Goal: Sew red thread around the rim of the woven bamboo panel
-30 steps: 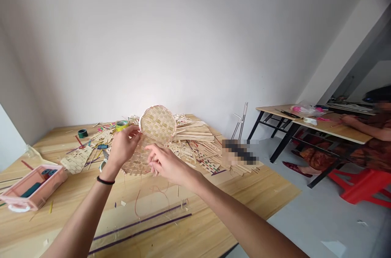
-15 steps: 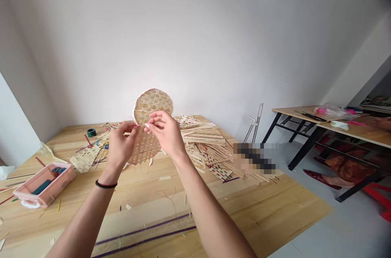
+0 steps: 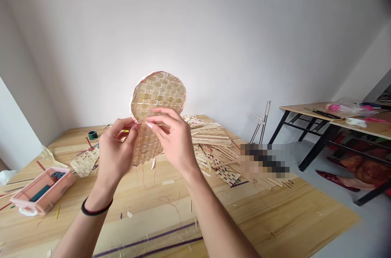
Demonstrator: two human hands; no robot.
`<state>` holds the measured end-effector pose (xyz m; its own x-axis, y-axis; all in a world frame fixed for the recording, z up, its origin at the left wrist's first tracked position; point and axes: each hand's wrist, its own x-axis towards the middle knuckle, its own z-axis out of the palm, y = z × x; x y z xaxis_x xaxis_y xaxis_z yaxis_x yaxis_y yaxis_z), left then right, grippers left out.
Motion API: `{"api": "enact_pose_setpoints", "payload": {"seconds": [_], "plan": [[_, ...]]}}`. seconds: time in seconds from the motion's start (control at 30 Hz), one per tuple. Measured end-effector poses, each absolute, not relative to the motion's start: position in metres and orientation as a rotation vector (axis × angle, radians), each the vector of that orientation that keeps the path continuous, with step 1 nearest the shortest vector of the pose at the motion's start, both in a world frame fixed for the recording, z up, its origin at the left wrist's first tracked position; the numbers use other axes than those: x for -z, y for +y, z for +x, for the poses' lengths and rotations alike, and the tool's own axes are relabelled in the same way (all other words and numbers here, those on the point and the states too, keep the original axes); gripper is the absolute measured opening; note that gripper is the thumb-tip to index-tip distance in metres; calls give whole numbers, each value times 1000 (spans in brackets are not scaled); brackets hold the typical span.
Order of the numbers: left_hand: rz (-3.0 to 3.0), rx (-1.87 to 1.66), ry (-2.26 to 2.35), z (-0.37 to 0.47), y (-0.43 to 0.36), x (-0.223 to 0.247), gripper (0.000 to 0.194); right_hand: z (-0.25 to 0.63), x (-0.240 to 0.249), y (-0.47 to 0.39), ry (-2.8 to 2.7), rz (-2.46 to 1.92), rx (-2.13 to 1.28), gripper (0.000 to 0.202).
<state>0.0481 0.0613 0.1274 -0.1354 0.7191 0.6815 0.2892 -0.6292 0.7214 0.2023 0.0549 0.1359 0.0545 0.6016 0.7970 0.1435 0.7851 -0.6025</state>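
Observation:
A woven bamboo-strip panel (image 3: 159,93), rounded on top with a pale rim wrapped in red thread, stands upright in front of me. My left hand (image 3: 117,144) pinches its left edge at a narrow spot between thumb and fingers. Close beside it, my right hand (image 3: 175,138) has thumb and index finger together on a thin red thread (image 3: 141,123), the other fingers loosely curled. More woven strips (image 3: 146,150) show below and behind my hands; whether they belong to the same piece I cannot tell. Thread ends hang down from the left fingertips.
On the wooden table (image 3: 244,217), a pink basket (image 3: 45,197) with thread spools stands left, near green tape (image 3: 92,134). Bamboo strips (image 3: 210,136) pile up at the back right, near a small colored woven piece (image 3: 227,176). Another table (image 3: 324,113) and a person's foot (image 3: 345,180) are at right.
The woven panel has come up and nearer, looking larger. Both hands stay close together at its edge, and the right fingertips have lowered slightly relative to the panel. The view has shifted a little.

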Motion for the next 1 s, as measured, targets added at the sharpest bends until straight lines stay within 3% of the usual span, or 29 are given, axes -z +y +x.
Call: {"api": "enact_pose_setpoints", "payload": {"seconds": [0.33,0.5,0.8,1.0], "plan": [[1858,-1851,1035,55,45,-133,28,195,-141,35,-1560,-547,-532,7],[1846,-1804,981,54,45,-133,31,197,-140,37,-1528,-564,-592,21],[1839,-1841,1020,52,41,-138,21,199,-141,38,-1510,-542,-524,5],[1850,-1839,1034,52,39,-140,21,196,-144,29,-1599,-592,-475,7]]}}
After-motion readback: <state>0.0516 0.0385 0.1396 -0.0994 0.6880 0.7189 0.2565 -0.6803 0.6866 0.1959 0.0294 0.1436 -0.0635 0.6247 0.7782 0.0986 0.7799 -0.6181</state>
